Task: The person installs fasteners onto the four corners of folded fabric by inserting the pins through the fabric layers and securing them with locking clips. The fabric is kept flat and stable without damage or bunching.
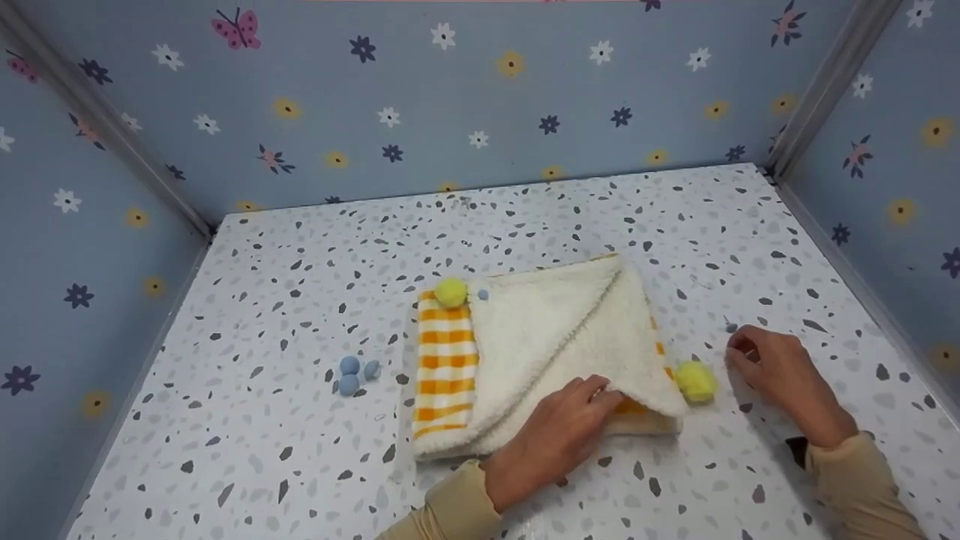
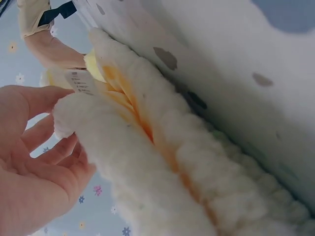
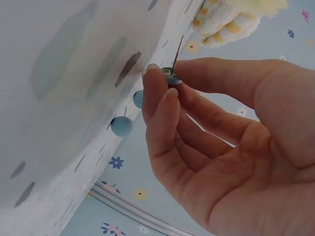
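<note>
A folded blanket [image 1: 555, 330] with white fleece and an orange-and-white checked side lies on the table. My left hand [image 1: 562, 427] holds its near right edge. In the left wrist view the thumb and fingers of that hand [image 2: 44, 152] grip the fleece edge, lifting it over a checked inner layer and a white label [image 2: 81, 81]. To the right of the blanket, my right hand [image 1: 787, 375] pinches a blue round-headed pin [image 3: 171, 77], its metal point sticking upward. A blue round head [image 1: 483, 295] sits on the blanket's far left part.
Yellow pompoms [image 1: 451, 292] [image 1: 696, 382] sit at two blanket corners. Three blue round-headed pieces [image 1: 349, 365] lie on the table left of the blanket. Beyond my right fingertips lie more blue pins [image 3: 122, 126]. Flowered panels [image 1: 480, 97] wall the speckled table [image 1: 262, 450] at back and sides.
</note>
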The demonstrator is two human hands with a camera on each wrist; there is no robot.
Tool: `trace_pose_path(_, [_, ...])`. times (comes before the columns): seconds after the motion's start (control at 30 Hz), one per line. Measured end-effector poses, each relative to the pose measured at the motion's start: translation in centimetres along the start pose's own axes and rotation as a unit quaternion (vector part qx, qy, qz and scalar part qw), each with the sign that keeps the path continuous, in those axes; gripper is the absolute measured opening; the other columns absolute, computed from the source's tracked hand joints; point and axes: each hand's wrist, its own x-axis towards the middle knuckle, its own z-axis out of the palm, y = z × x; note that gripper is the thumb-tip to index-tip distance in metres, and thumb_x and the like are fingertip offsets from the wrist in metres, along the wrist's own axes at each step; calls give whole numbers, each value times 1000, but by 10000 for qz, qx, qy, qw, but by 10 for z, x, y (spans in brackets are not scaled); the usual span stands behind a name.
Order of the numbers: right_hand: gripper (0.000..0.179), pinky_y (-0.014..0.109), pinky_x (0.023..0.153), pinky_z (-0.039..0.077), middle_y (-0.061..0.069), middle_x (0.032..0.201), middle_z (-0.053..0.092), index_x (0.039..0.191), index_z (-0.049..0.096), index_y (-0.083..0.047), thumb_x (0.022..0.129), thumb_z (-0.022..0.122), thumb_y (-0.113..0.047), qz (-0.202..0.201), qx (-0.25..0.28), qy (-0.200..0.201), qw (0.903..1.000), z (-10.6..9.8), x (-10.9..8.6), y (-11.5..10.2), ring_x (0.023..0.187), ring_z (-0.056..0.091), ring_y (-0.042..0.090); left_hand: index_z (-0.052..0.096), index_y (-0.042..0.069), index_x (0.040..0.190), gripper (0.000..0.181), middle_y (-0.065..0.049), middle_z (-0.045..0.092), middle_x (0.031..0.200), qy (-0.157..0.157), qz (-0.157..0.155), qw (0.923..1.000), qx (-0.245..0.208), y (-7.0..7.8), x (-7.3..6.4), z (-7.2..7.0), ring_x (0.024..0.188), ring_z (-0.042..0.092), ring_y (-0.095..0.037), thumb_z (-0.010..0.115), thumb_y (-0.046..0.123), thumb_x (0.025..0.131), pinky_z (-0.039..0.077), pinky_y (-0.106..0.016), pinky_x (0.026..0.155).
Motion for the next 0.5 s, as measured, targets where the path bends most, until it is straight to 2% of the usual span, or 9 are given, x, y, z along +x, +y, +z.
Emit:
trace_pose_path(0.13, [13,47,73,53,20,95,70,104,67,6,97,64,-5,-7,15,-8,10000,1,2,-1,86,65,35,68,10,106,8,-3,64,103,298,-119,9989,-343,-2,1,2,83,62,-16,65,6,100,53,-21,70])
trace_pose_path(0.33, [16,45,70,52,22,95,70,107,70,9,95,64,1,-425,-2,306,9986,2,2,-3,83,66,34,67,10,104,9,-5,63,96,774,-140,9963,-347,-3,3,3,78,61,-16,70,7,97,53,-20,66])
trace_pose_path(0.5, [11,42,69,51,20,94,69,103,72,6,94,67,1,-628,7,518,9967,2,1,-8,80,65,32,65,9,113,15,-9,61,104,807,-354,9950,-473,-5,9,-2,80,62,-17,67,6,99,54,-23,62])
